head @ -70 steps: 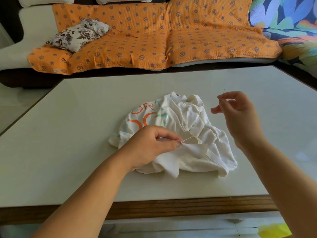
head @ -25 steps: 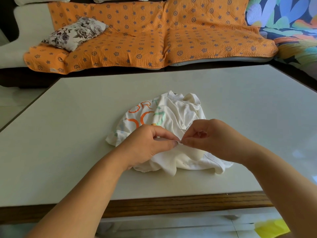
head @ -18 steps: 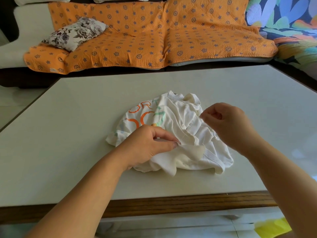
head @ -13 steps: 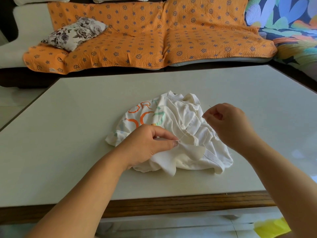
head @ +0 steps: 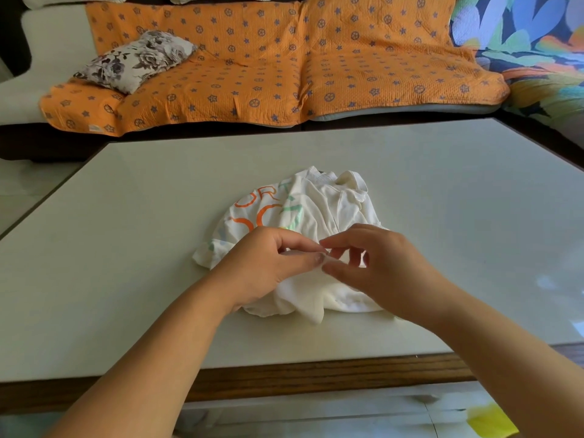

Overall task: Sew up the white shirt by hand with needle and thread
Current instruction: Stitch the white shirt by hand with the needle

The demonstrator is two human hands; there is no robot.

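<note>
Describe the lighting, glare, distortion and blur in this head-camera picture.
Head view: soft daylight, faint shadow under the white shirt; pale glare on the table at right; wide lens bows its edges; strip below the near edge blurred; needle and thread too fine to see between left hand and right hand.

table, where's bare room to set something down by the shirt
Bare table lies left of the white shirt, right of it, and behind it toward the sofa. The near strip is crossed by both forearms. Crowded middle: left hand and right hand meet on the shirt.
</note>
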